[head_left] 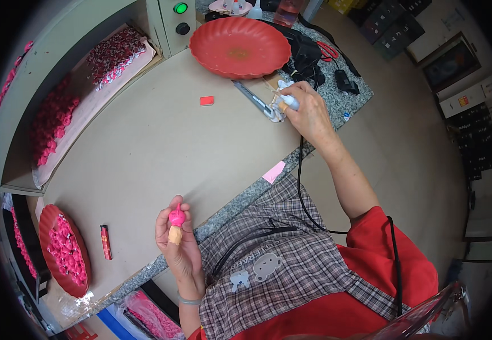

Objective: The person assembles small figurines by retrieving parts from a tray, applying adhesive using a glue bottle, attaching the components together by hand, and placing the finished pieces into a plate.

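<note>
My left hand (pixel 185 258), low in the middle near the table's front edge, is closed on a small round pink piece (pixel 177 217) with a thin pointed tip. Tan tape or a finger cover (pixel 174 234) wraps its thumb. Off to the right, my right hand (pixel 311 116) grips a small white squeeze bottle (pixel 290 102) with a narrow tip. Beneath that bottle lie crumpled white tissue (pixel 278 115) and a grey utility knife (pixel 251 98). The knife touches or nearly touches the tissue; I cannot tell which.
A red scalloped dish (pixel 240 48) stands at the back. Another, full of pink pieces (pixel 65 249), stands at left by a red tube (pixel 105 242). Pink pieces (pixel 59 124) line the shelf. A small red block (pixel 207 101) lies mid-table. A black cable (pixel 300 181) crosses the granite edge.
</note>
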Action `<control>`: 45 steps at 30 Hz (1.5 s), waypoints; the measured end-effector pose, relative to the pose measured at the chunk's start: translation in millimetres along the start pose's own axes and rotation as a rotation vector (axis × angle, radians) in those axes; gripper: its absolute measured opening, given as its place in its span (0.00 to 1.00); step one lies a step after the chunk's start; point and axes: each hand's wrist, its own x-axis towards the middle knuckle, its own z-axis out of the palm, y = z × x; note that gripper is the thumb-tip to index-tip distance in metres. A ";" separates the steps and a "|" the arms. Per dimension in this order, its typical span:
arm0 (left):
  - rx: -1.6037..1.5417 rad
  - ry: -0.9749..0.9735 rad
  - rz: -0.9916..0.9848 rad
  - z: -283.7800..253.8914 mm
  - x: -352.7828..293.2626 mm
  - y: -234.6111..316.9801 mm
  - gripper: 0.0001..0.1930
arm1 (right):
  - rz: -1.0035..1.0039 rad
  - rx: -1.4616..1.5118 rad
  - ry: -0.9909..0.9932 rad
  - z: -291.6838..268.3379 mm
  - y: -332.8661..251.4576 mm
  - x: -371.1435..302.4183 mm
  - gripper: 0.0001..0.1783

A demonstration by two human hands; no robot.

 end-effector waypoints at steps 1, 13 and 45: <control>0.000 0.001 0.001 1.3 0.4 0.6 0.26 | 0.039 -0.046 -0.007 2.6 5.0 -0.2 0.10; 0.107 -0.011 -0.075 12.5 0.7 5.0 0.27 | -0.024 -0.014 0.016 -6.2 -15.9 -1.4 0.10; 0.133 0.017 -0.093 11.0 -4.6 -6.1 0.17 | -0.550 0.646 -0.274 48.1 -140.2 -85.1 0.15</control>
